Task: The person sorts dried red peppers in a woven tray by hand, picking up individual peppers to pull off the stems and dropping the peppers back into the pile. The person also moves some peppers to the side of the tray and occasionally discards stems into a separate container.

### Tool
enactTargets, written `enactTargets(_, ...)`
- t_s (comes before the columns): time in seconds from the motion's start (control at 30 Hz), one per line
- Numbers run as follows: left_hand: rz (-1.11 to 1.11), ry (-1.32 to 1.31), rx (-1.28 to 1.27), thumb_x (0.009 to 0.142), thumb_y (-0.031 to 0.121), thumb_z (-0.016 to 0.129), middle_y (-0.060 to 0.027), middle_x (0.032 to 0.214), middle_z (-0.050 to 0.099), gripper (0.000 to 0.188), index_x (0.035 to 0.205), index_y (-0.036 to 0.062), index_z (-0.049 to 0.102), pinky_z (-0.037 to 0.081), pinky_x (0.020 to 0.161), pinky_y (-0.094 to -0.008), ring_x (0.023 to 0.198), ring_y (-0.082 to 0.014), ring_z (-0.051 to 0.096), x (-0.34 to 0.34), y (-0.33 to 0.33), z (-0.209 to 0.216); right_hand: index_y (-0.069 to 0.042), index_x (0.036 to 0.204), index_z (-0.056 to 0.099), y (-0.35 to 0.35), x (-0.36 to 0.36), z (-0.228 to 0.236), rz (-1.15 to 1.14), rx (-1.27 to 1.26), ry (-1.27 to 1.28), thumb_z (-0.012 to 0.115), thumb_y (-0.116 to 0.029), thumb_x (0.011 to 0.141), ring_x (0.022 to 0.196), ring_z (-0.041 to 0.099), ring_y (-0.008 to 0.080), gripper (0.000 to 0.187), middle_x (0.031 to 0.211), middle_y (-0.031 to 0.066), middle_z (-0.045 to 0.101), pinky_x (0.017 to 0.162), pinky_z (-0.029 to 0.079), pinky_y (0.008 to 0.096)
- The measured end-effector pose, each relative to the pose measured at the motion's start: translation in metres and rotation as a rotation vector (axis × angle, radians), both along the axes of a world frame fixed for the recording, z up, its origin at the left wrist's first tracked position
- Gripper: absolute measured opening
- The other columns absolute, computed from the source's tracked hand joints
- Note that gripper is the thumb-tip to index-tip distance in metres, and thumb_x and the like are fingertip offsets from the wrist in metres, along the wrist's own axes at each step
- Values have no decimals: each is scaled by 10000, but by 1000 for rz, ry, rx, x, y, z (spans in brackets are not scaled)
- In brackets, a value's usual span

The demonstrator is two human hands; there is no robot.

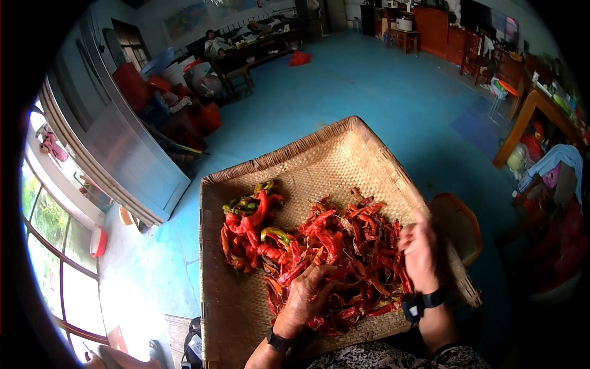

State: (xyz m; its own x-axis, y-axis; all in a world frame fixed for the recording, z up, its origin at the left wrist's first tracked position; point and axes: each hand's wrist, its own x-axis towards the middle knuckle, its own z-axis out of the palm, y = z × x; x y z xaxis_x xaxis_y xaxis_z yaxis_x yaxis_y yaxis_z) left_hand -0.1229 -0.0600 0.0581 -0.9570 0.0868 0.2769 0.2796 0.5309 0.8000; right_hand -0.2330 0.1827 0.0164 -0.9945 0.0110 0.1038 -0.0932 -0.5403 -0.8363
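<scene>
A large square woven basket (307,166) sits in front of me, holding a heap of dried red chili peppers (362,234). On its left side lies a clump of plumper red peppers (249,224), some with green parts. My left hand (307,292) rests over the near part of the heap, fingers bent and apart, the tips partly hidden among the chilies. At the basket's right side is my right hand (420,252), raised by the edge of the heap. Its fingers are bent and smeared by motion, so whatever they hold does not show.
Beyond the basket stretches a blue floor (356,80). A brown-rimmed stool or tray (458,227) is close by the basket's right edge. A sliding door (135,147) stands at left, near piled containers. Another person (216,46) sits at the far back; someone's legs (126,357) show lower left.
</scene>
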Motion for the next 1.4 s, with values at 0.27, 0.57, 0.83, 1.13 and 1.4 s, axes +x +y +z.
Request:
enactTargets(0.27,-79,210,20,811,-5,740,-94,975,650,272,1054,28,621,526,682,-319,825,-227,646,-19,24,16,-36,1094,667,-40,36,7,467,730,571,672,-191,927,729,668,212,227,892,121,687,647,514,315)
enactTargets(0.57,-274,-14,-165,809,356,762,-183,1301,514,699,1368,64,462,521,909,-423,1148,-364,560,-56,20,16,-50,999,660,16,4,12,300,100,-40,647,-200,946,622,585,84,161,787,31,659,554,479,190)
enactTargets(0.83,-180,164,-771,803,108,610,-127,957,588,244,1040,50,598,525,804,-374,943,-303,600,-84,35,-29,-6,1269,562,29,-17,-9,348,-638,-42,610,-266,963,719,619,135,404,915,106,694,611,534,252)
enactTargets(1.13,-110,286,-555,787,88,630,-85,844,596,178,958,56,595,527,654,-378,820,-270,614,-62,32,-7,-13,1243,601,-23,16,6,339,811,433,697,-91,886,822,639,141,378,1085,98,653,669,526,283)
enactTargets(1.4,-139,186,-498,819,93,636,-101,891,616,267,1082,57,601,537,686,-383,861,-282,630,-53,31,-15,-4,1108,625,-31,21,8,367,963,471,691,-28,867,881,674,256,251,1002,124,668,721,534,361)
